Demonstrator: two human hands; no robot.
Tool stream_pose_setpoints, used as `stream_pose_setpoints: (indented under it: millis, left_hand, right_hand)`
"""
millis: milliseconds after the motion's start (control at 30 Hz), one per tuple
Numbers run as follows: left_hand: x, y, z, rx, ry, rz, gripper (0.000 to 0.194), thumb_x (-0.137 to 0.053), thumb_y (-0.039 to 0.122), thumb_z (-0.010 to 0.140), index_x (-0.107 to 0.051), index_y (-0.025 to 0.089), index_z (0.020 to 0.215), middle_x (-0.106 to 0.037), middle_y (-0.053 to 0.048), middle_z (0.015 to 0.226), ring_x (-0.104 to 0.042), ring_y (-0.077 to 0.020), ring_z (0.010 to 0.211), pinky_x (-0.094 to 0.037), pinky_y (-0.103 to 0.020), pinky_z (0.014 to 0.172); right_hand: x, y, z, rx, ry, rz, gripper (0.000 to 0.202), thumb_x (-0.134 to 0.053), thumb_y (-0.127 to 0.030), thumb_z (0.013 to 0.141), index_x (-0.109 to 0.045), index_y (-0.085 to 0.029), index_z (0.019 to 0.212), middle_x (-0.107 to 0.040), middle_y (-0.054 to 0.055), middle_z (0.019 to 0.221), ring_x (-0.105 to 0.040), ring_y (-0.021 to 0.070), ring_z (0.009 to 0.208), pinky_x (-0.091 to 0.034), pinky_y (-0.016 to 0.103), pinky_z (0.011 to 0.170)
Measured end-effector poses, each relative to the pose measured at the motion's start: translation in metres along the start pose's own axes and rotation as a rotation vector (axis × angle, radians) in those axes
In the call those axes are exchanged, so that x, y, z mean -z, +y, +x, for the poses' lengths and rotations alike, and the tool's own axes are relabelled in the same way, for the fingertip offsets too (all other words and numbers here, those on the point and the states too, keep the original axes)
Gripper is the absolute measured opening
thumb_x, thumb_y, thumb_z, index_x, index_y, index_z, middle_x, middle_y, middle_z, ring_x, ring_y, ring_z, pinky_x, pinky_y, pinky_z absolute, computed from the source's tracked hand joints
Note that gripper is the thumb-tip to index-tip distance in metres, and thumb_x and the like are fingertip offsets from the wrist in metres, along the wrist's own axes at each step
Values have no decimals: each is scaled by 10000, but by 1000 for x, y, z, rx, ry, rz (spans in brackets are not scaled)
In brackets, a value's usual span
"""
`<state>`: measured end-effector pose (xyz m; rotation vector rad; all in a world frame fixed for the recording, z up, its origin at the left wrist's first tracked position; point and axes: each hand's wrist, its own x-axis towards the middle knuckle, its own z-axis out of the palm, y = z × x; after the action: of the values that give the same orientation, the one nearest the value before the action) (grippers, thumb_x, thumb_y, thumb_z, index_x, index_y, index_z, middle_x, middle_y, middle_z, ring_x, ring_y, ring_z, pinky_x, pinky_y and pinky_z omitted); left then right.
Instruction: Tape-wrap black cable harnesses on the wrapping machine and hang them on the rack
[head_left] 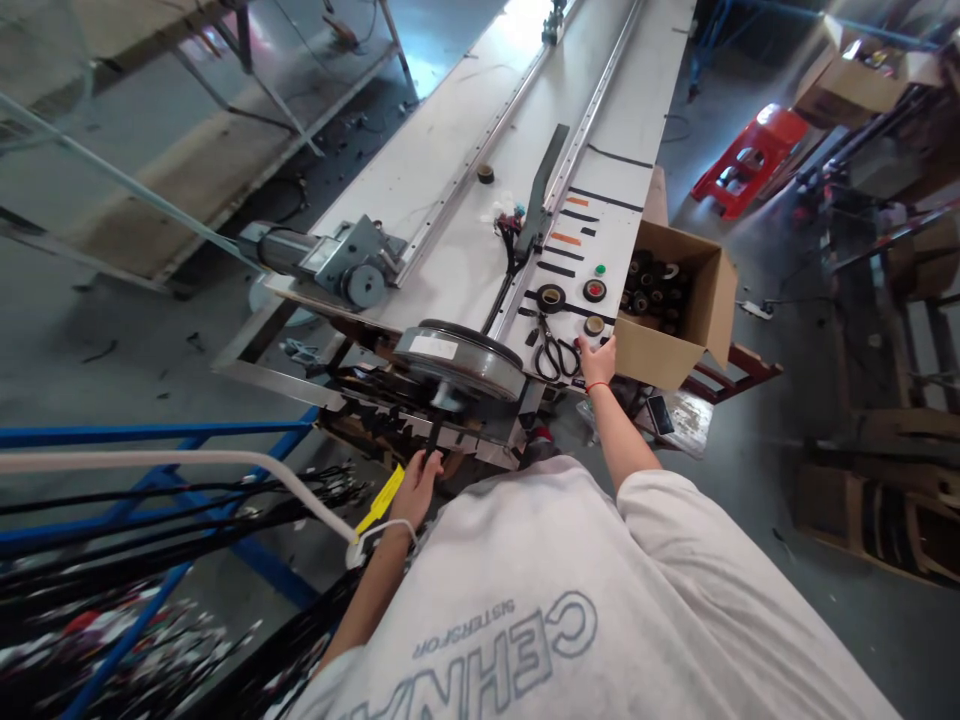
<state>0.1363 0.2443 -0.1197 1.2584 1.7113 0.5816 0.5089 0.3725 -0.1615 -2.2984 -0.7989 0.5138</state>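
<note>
My left hand [418, 484] is low beside the table's near end, its fingers closed at a dark strip below the round grey wheel [459, 360]. My right hand [597, 362] is at the table's near right corner, just below a tape roll [594, 326]; its fingers are bent, and what they hold, if anything, is too small to make out. Black-handled scissors [555, 352] lie to its left. Two more rolls, a black one [551, 298] and one with a red centre [595, 290], lie farther up. A dark cable bundle [510, 240] with connectors lies along the rail.
An open cardboard box [667, 352] of black rolls stands right of the table [405, 195]. A motor unit [352, 265] sits at the table's left edge. Blue racks [277, 568] with hanging cables are at lower left. A phone [660, 415] and a red stool [750, 160] are at right.
</note>
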Motion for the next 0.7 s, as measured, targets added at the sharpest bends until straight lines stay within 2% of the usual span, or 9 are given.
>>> stream_pose_setpoints:
  millis: [167,333,500,700]
  left_hand:
    - [-12,13,10,-59,31,-43,562,-375,776,797,-488,234,707,-520,-14,633,-531,-196,658,-455,-318,670]
    - [-16,12,14,-75,-43,-72,554,-387,743,824,-477,217,676,-403,27,551,-399,-142,526,-340,-271,520]
    - [-18,6,16,-37,-15,-151,563,-422,745,815,-486,199,695,-443,22,577,-422,-130,533,-336,-262,522]
    - [-12,13,18,-51,-10,-195,574,-412,753,821,-493,195,713,-451,26,578,-425,-130,535,-354,-265,540]
  right_hand:
    - [0,2,1,26,31,-2,917,-574,-619,837,-324,0,1465,-452,297,1421,-455,374,1311,-370,460,1075]
    - [-1,0,2,14,42,-10,924,-577,-622,821,-336,-7,1467,-466,299,1407,-469,382,1300,-376,477,1073]
    - [-1,-2,4,3,43,-20,952,-579,-640,815,-336,10,1467,-453,314,1414,-460,400,1310,-368,498,1083]
    - [-3,-2,7,12,39,-23,947,-591,-626,808,-330,10,1460,-428,313,1437,-416,402,1351,-343,506,1107]
